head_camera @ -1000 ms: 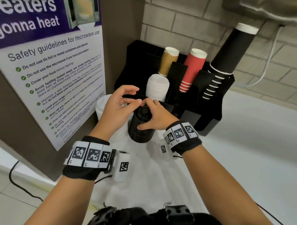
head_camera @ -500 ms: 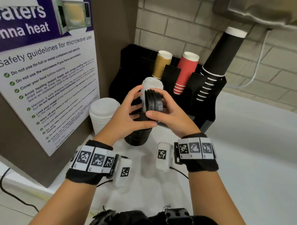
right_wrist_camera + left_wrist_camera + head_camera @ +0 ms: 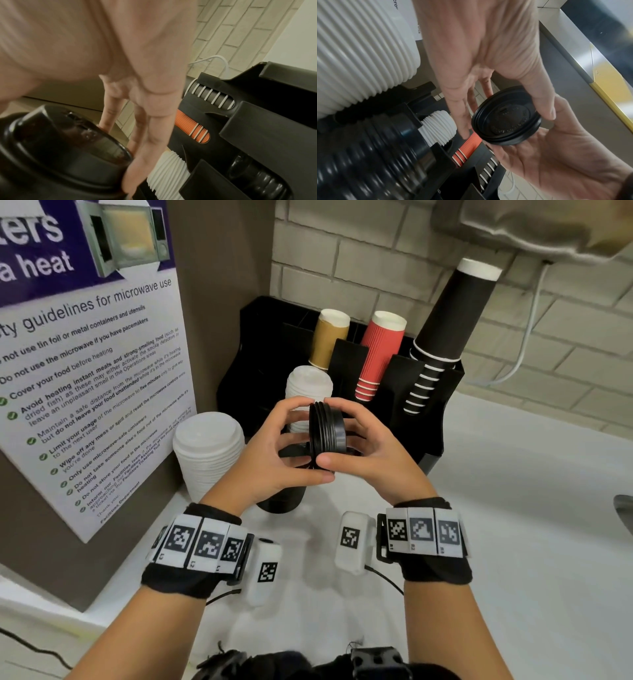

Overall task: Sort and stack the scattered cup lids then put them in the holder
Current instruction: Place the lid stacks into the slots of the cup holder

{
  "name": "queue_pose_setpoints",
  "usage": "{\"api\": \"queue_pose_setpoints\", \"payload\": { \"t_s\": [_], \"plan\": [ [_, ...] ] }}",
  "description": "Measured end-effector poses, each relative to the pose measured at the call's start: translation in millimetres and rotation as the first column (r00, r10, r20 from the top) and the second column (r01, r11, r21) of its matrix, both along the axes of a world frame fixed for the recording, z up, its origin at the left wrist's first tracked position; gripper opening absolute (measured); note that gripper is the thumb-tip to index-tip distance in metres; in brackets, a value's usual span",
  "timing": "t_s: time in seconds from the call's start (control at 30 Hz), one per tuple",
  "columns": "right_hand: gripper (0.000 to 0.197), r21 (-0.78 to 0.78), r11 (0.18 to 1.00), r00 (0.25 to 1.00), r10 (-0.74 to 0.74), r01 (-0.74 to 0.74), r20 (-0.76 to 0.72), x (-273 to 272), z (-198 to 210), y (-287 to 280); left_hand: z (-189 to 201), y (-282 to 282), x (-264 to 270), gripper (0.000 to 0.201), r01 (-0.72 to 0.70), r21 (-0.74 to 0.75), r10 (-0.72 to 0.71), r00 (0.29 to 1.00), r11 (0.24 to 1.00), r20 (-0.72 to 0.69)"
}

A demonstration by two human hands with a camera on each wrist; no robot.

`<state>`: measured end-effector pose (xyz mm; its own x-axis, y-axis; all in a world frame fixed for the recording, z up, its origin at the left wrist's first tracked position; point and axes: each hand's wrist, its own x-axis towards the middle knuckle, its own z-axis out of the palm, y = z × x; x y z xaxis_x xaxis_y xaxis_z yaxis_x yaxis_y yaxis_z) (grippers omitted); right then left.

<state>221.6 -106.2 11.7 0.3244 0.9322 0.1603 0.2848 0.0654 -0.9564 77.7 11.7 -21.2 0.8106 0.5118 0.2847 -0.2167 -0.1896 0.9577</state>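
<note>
Lifted clear of the tall black stack (image 3: 282, 491) since the earlier frame, the small black lid stack (image 3: 325, 428) is held on edge between left hand (image 3: 270, 453) and right hand (image 3: 370, 446), fingers curled around its rim, holder (image 3: 438, 405) at 1 o'clock; uneven pressure could splay the lids onto the desk (image 3: 513, 508)

Head view looks down; wrist views closely share the black lids (image 3: 506, 119).

Both hands (image 3: 274, 450) hold a few lids (image 3: 325, 428) on edge between them, above the tall lid stack (image 3: 284, 501). At ten o'clock stands another lid pile (image 3: 209, 453); at twelve, the holder (image 3: 428, 405) with cups.
</note>
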Motion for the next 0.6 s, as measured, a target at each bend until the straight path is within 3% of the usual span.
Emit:
{"api": "queue_pose_setpoints", "payload": {
  "t_s": [0.23,0.37,0.47,0.6],
  "plan": [
    [0.066,0.023,1.000,1.000,-0.009,0.009,-0.021,5,-4,2,-2,1,4,0.091,0.021,0.004,-0.021,0.999,1.000,-0.030],
    [0.065,0.082,0.957,0.960,-0.281,0.280,0.001,34,1,13,4,9,1,0.065,-0.115,-0.018,0.115,0.993,0.993,-0.025],
    [0.072,0.101,0.902,0.887,-0.432,0.421,0.165,66,2,27,10,18,-7,0.040,-0.246,0.003,0.246,0.969,0.969,0.006],
    [0.074,-0.063,0.912,0.816,-0.329,0.405,0.475,94,-8,47,14,25,-17,0.032,-0.307,0.013,0.307,0.951,0.952,0.038]
  ]
}}
